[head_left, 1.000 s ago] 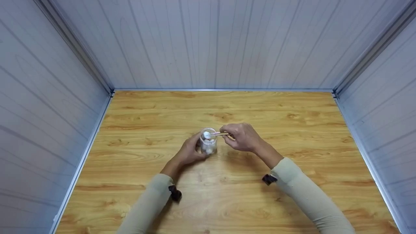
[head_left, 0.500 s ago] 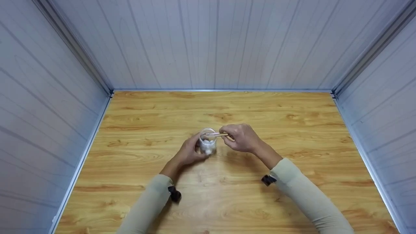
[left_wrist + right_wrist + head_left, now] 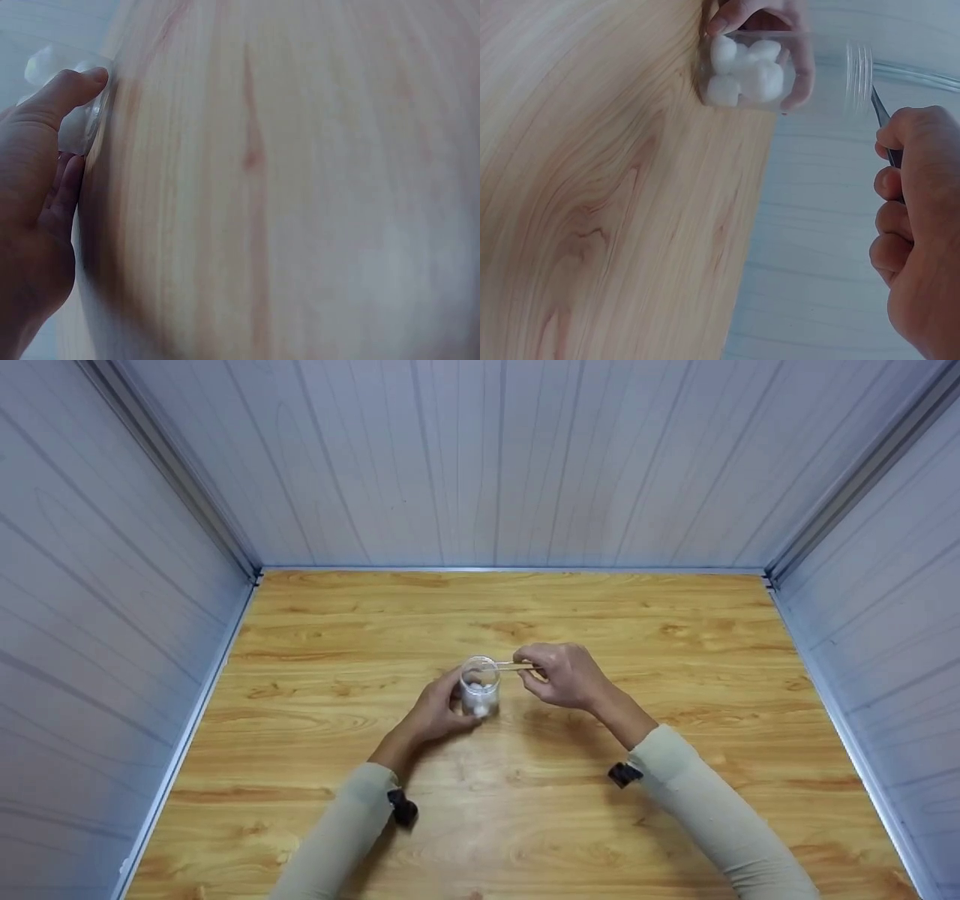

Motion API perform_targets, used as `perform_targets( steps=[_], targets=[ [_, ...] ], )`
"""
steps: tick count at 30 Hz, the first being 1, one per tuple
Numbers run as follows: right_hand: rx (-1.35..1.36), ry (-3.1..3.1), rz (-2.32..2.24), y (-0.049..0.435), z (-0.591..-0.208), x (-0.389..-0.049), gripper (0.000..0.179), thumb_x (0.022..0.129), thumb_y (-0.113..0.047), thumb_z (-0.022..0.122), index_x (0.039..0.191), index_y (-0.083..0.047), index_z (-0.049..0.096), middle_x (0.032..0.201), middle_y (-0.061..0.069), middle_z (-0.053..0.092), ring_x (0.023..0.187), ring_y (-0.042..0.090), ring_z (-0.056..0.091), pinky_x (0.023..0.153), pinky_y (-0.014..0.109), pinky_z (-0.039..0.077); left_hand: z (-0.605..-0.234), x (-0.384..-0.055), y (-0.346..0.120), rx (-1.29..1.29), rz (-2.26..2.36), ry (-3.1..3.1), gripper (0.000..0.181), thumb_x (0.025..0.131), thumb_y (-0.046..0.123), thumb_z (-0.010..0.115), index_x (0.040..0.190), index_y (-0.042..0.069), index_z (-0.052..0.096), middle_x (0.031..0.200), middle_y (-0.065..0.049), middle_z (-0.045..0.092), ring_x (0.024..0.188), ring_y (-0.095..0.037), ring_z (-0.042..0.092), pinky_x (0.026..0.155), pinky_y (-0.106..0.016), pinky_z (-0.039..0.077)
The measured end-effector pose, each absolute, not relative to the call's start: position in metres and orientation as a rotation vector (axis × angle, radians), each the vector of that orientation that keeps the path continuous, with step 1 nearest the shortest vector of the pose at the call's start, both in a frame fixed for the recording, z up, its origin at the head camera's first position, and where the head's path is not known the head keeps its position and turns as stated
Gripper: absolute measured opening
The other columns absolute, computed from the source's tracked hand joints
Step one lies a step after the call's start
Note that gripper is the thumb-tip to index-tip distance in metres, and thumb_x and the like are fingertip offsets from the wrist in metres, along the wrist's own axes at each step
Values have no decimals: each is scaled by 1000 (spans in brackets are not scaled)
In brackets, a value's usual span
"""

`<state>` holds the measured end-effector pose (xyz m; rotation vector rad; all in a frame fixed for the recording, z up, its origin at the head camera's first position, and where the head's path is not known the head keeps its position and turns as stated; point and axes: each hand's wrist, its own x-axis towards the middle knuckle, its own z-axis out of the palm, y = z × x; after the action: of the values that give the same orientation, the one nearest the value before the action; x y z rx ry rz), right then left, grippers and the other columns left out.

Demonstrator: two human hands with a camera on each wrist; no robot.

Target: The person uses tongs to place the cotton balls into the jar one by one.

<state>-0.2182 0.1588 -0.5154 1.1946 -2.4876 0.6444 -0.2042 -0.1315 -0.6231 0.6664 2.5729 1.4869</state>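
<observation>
A clear, lidless jar [image 3: 481,684] with a threaded neck stands upright on the table. Several white cotton balls [image 3: 759,75] lie in its lower part. My left hand [image 3: 436,706] grips the jar from the left, with the thumb [image 3: 71,91] on the near side and fingers behind it. On the other side, my right hand [image 3: 564,675] pinches a pair of tweezers [image 3: 517,666] held nearly level. Their tips are at the jar's mouth, by the rim, with no cotton ball visible between them. The right fingers [image 3: 891,225] are curled around the tweezers' dark shaft.
The wood-grain table [image 3: 360,622] extends around both hands. Pale panel walls [image 3: 480,465] enclose it at the back, left and right, with metal strips along the edges. A small dark camera [image 3: 403,808] sits at each sleeve cuff.
A cotton ball held by the tweezers at the jar's mouth has been let go inside the jar. My right hand has since drawn slightly right with the tweezers. The left hand stays put.
</observation>
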Motion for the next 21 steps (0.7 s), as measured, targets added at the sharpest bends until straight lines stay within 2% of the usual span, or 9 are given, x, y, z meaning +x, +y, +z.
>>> perform_targets(
  steps=[4,11,17,21],
  targets=[
    [1153,-2500,657,164,-520,-219,15,95,-11,75,110,-7,78,88,7,83,64,19,71,59,41,59,-618,-203,-131,677,1464,2562,86,83,11,96,160,11,56,145,-17,70,125,-31,68,108,-43,56],
    [1075,-2477,676,176,-527,-222,20,91,-8,72,111,-6,77,87,9,80,65,18,66,58,38,55,-617,-203,-130,655,1455,2547,83,84,10,96,158,13,57,146,-15,70,127,-28,67,110,-40,54],
    [1033,-2494,688,183,-528,-223,17,93,-10,73,109,-7,77,83,7,76,64,14,59,59,33,49,-627,-206,-133,754,1514,2560,90,82,12,96,162,11,54,140,-15,73,118,-26,69,103,-37,56],
    [1027,-2506,675,187,-529,-223,17,93,-10,75,110,-6,78,85,8,79,64,17,63,58,36,52,-636,-210,-134,797,1553,2574,89,82,17,97,161,13,55,135,-11,74,114,-21,69,100,-33,56]
  ],
)
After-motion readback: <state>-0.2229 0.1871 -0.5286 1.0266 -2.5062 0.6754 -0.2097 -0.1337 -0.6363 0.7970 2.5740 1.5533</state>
